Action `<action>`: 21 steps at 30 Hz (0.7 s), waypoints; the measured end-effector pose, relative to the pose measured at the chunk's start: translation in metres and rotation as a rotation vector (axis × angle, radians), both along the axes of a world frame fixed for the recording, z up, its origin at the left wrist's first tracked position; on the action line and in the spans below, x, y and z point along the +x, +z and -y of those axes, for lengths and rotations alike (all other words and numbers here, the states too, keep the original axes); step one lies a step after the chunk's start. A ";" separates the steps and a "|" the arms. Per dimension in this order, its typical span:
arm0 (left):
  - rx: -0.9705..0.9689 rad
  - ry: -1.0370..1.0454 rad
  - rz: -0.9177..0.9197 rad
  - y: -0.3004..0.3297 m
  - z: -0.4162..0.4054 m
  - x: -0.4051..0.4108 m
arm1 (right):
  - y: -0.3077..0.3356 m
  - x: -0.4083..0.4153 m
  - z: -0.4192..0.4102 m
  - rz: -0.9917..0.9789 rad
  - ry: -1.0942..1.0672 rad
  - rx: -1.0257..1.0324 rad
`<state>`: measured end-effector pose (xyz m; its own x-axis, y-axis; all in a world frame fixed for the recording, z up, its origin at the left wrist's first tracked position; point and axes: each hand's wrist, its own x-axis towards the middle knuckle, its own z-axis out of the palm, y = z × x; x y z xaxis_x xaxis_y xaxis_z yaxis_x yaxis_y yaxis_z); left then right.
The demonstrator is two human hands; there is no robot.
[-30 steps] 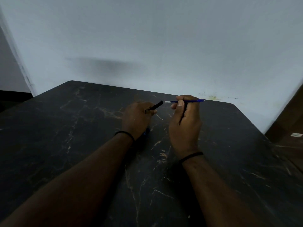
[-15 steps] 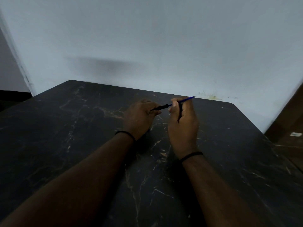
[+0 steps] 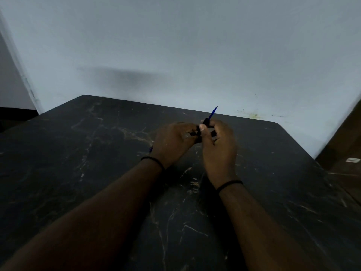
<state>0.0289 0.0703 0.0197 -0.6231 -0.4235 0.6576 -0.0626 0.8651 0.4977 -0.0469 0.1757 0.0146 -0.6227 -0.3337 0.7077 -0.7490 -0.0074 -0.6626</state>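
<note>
Both hands meet above the far middle of a dark marbled table [image 3: 97, 173]. My left hand [image 3: 172, 142] grips the black pen barrel [image 3: 195, 134], most of which is hidden between the fingers. My right hand [image 3: 219, 147] pinches the thin blue refill [image 3: 212, 114] near its lower end. The refill's tip points up and away toward the wall, and its lower end meets the black barrel between the hands. A small blue piece [image 3: 150, 149] peeks out below my left hand by the wrist. Each wrist wears a black band.
A pale wall [image 3: 175, 45] rises right behind the table's far edge, with a few marks at the right. A brown wooden surface [image 3: 343, 153] with a small white tag stands beyond the table's right corner. Dim light hides fine detail.
The hands have come together. The blue refill swung from lying sideways to pointing up and away, and its end now meets the black barrel held in my left hand.
</note>
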 end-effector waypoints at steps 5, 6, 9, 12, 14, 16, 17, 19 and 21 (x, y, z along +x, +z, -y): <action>0.010 0.142 -0.058 -0.002 0.014 0.005 | -0.002 -0.002 -0.003 0.085 -0.017 -0.096; 0.026 0.220 -0.102 -0.002 0.020 0.007 | -0.003 -0.003 -0.002 0.092 -0.017 -0.086; 0.146 0.456 -0.147 -0.003 0.039 0.017 | -0.006 -0.003 -0.001 0.102 0.010 -0.012; 0.249 0.593 0.001 -0.006 0.055 0.024 | -0.008 -0.002 0.000 0.075 0.029 0.016; 0.246 0.638 0.119 -0.007 0.062 0.027 | -0.009 -0.001 0.000 0.071 0.033 0.018; 0.226 0.624 0.191 -0.007 0.068 0.030 | -0.009 -0.002 0.000 0.092 0.038 0.041; 0.213 0.586 0.216 -0.008 0.072 0.031 | -0.010 -0.003 0.000 0.104 0.041 0.055; 0.197 0.448 0.279 -0.008 0.077 0.033 | -0.010 -0.004 0.000 0.117 0.041 0.071; 0.205 0.246 0.378 -0.006 0.079 0.032 | -0.010 -0.004 0.000 0.114 0.036 0.077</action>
<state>0.0607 -0.0083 0.0133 -0.6672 -0.6849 0.2929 -0.4615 0.6887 0.5592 -0.0511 0.1756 0.0042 -0.6842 -0.4081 0.6045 -0.6689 0.0209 -0.7430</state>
